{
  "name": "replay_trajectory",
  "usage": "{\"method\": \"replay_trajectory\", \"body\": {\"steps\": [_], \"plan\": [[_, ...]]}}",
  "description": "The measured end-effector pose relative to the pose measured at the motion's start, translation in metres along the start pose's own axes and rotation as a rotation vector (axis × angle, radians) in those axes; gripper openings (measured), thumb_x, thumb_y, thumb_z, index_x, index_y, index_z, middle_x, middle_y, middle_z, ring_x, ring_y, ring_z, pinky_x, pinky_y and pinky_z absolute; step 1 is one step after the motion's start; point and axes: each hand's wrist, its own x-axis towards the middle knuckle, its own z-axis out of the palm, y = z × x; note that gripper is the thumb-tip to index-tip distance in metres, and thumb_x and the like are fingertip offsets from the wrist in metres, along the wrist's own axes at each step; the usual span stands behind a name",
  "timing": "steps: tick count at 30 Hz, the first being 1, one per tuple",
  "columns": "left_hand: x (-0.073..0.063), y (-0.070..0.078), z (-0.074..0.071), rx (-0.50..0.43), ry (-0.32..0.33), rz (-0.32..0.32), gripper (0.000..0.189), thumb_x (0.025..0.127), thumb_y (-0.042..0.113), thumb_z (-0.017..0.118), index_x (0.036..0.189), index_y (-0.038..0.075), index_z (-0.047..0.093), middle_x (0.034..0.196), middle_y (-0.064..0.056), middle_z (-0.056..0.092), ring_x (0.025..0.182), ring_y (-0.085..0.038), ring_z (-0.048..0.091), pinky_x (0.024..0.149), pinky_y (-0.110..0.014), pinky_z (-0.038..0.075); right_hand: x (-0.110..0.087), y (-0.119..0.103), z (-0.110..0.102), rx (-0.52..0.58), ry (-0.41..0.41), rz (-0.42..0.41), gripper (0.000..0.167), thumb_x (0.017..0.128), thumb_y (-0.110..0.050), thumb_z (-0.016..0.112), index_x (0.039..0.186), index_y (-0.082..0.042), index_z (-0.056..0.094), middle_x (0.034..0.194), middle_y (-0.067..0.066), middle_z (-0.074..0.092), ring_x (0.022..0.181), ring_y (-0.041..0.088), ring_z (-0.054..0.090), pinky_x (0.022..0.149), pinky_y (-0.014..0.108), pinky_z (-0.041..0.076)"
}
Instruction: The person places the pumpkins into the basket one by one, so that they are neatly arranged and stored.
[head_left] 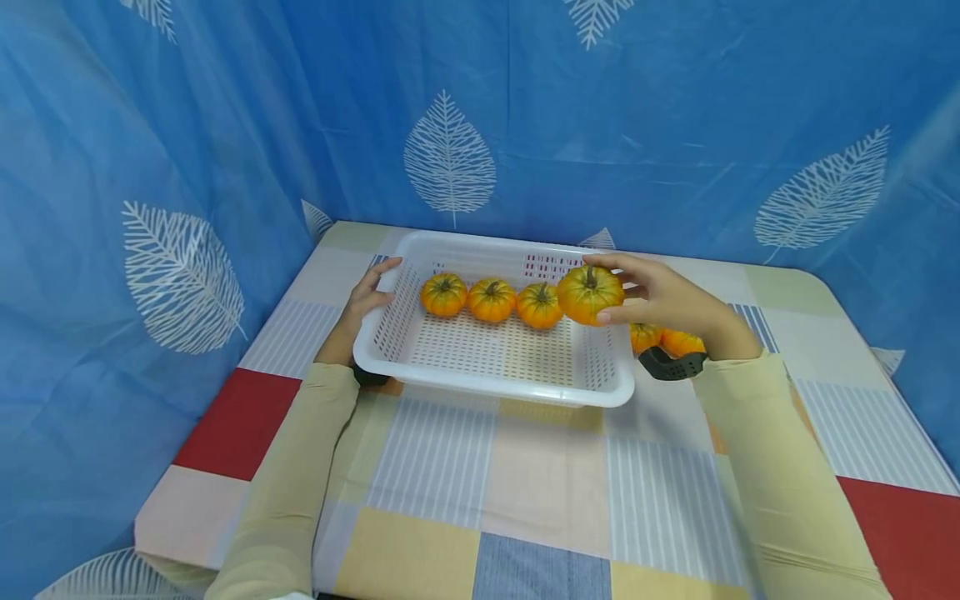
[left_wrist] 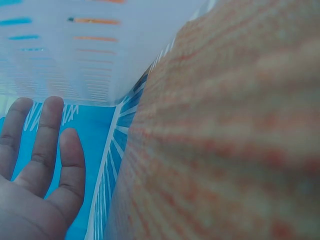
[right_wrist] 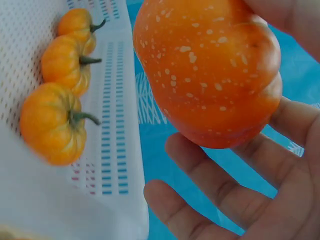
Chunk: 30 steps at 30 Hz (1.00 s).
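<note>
Right hand (head_left: 667,292) grips a pumpkin (head_left: 585,298) at the right rim of the basket (head_left: 480,381); left hand (head_left: 360,303), fingers fairly straight, at its left rim. I'd clear the rim, then lower gently beside the three pumpkins (head_left: 491,302) inside.

The right wrist view crops the held pumpkin's (right_wrist: 210,75) top, the left wrist view the left hand (left_wrist: 40,180).

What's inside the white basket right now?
Three pumpkins sit in a row inside the white basket. In the head view, a fourth pumpkin, held by the right hand, covers part of the basket's right end; what's directly behind is hidden there.
</note>
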Motion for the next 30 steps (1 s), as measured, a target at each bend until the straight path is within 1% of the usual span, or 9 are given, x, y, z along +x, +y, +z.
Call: {"method": "replay_trajectory", "body": {"steps": [2,5,10,14,16,18,21,27,30], "plan": [[-0.001,0.001,0.000,0.002,0.002,-0.004,0.067,0.095,-0.002,0.035,0.162,0.003,0.032,0.173,-0.032,0.019,0.129,-0.024,0.056,0.093,-0.029,0.057,0.007,-0.002,0.000,0.021,-0.020,0.003,0.078,0.094,-0.004,0.082,0.163,-0.001,0.044,0.163,0.021,0.046,0.139,0.040,0.052,0.099,0.016,0.049],[-0.001,0.001,0.001,0.004,0.005,-0.011,0.067,0.096,-0.003,0.035,0.163,0.003,0.031,0.174,-0.031,0.018,0.134,-0.026,0.051,0.096,-0.028,0.055,0.016,-0.004,0.001,0.055,-0.054,0.010,0.079,0.095,-0.004,0.081,0.164,-0.001,0.043,0.166,0.020,0.044,0.140,0.037,0.053,0.102,0.018,0.049],[-0.001,0.001,0.002,0.004,0.002,-0.016,0.067,0.097,-0.003,0.034,0.164,0.003,0.030,0.175,-0.028,0.016,0.143,-0.033,0.041,0.102,-0.028,0.052,0.030,-0.006,0.006,0.136,-0.097,0.018,0.077,0.096,-0.004,0.078,0.164,-0.002,0.042,0.166,0.020,0.044,0.131,0.033,0.061,0.102,0.020,0.052],[-0.002,0.002,0.002,0.000,-0.017,-0.012,0.067,0.097,-0.003,0.034,0.163,0.003,0.029,0.176,-0.027,0.013,0.146,-0.035,0.036,0.105,-0.030,0.050,0.042,-0.005,0.010,0.163,-0.117,0.026,0.077,0.095,-0.007,0.080,0.163,-0.004,0.044,0.163,0.017,0.048,0.131,0.031,0.061,0.103,0.024,0.053],[-0.002,0.002,0.003,-0.004,-0.023,-0.012,0.067,0.097,-0.003,0.034,0.163,0.004,0.030,0.176,-0.027,0.012,0.147,-0.034,0.035,0.105,-0.030,0.049,0.049,-0.006,0.013,0.165,-0.131,0.030,0.077,0.095,-0.008,0.081,0.163,-0.005,0.045,0.164,0.016,0.048,0.134,0.032,0.059,0.107,0.029,0.052],[-0.002,0.003,0.002,-0.001,-0.018,-0.015,0.066,0.097,-0.002,0.034,0.162,0.006,0.031,0.176,-0.027,0.014,0.145,-0.034,0.036,0.104,-0.030,0.050,0.055,-0.007,0.015,0.168,-0.146,0.043,0.077,0.095,-0.010,0.082,0.163,-0.007,0.046,0.164,0.013,0.048,0.138,0.032,0.058,0.111,0.035,0.051],[-0.002,0.003,0.002,-0.002,-0.013,-0.018,0.066,0.097,-0.002,0.034,0.162,0.007,0.033,0.176,-0.027,0.015,0.144,-0.034,0.037,0.102,-0.030,0.051,0.065,-0.008,0.019,0.180,-0.174,0.044,0.077,0.095,-0.011,0.081,0.163,-0.008,0.046,0.165,0.013,0.047,0.141,0.034,0.055,0.115,0.042,0.048],[-0.001,0.003,0.002,0.002,-0.004,-0.030,0.066,0.098,-0.002,0.033,0.164,0.007,0.032,0.177,-0.025,0.016,0.146,-0.037,0.038,0.102,-0.031,0.053,0.081,-0.008,0.030,0.240,-0.221,0.014,0.077,0.094,-0.008,0.079,0.163,-0.002,0.044,0.165,0.016,0.045,0.140,0.035,0.055,0.115,0.041,0.047],[-0.001,0.003,0.002,0.010,0.005,-0.041,0.066,0.098,-0.001,0.034,0.164,0.007,0.031,0.176,-0.024,0.018,0.145,-0.039,0.038,0.100,-0.031,0.054,0.087,-0.007,0.035,0.248,-0.235,0.006,0.079,0.094,-0.012,0.080,0.163,-0.003,0.044,0.166,0.017,0.045,0.141,0.036,0.053,0.120,0.045,0.043]]}}
